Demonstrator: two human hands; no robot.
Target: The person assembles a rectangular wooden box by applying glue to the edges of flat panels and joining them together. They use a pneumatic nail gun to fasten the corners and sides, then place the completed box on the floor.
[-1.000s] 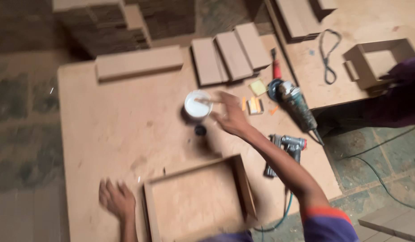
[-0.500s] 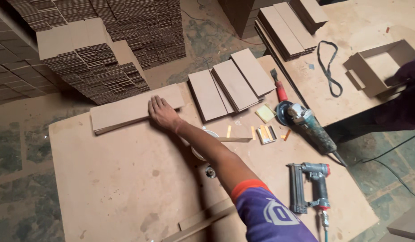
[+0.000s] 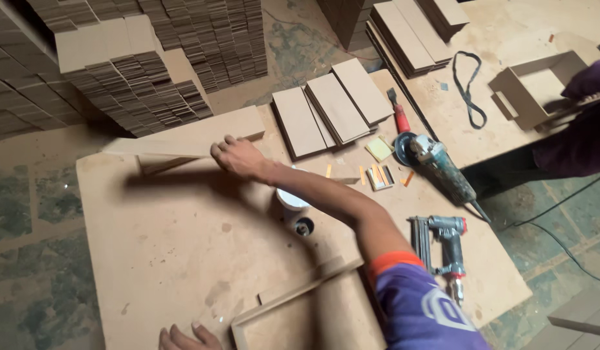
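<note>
Across the board table (image 3: 151, 259) the right hand (image 3: 238, 157) reaches far to the back, fingers curled over the near edge of a long strip (image 3: 189, 135) — the top piece of a small pile, and one end looks lifted, so the grip seems to be for pulling it off the pile. How tightly the fingers close cannot be told, because the palm hides them. The left hand (image 3: 186, 338) shows only at the bottom edge, fingers spread flat on the table beside the open frame (image 3: 293, 308), probably to steady the body during the long reach. Under the stretched arm stand a white cup (image 3: 290, 198) and a small dark cap (image 3: 304, 227), close to the frame where they are easy to reach. To the right lie flat panels (image 3: 332, 104), a grinder (image 3: 436, 165) and a nail gun (image 3: 446, 249) — tools kept at the side, away from the working space. Another person's purple sleeve (image 3: 575, 139) is at a second table with a box (image 3: 530, 91).
</note>
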